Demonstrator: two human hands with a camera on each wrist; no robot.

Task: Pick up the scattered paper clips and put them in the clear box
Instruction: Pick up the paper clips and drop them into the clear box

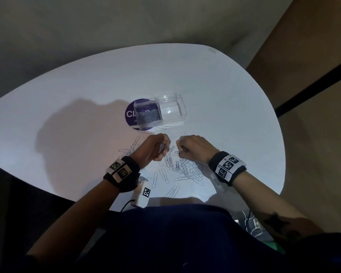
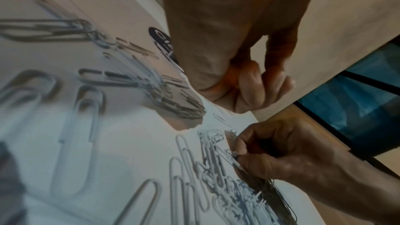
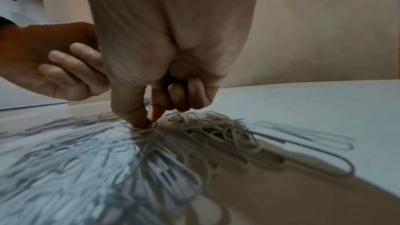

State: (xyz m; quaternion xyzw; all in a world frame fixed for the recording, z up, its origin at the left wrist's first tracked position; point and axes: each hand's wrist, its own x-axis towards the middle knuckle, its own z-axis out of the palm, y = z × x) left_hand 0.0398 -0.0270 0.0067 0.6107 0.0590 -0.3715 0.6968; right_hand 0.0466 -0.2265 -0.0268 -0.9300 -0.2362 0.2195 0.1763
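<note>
White table (image 1: 67,107), right hand (image 3: 151,74) pinching paper clip (image 3: 151,123) (wrist view only)

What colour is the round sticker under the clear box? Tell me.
Dark purple with white lettering, the round sticker; head view shows it best.

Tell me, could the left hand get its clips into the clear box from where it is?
Probably yes. The left hand grips a bunch of clips, and the clear box lies just beyond it, its open part showing clips inside, with nothing between them.

Head looks down; wrists close, sharing clip pile (image 1: 182,170).
</note>
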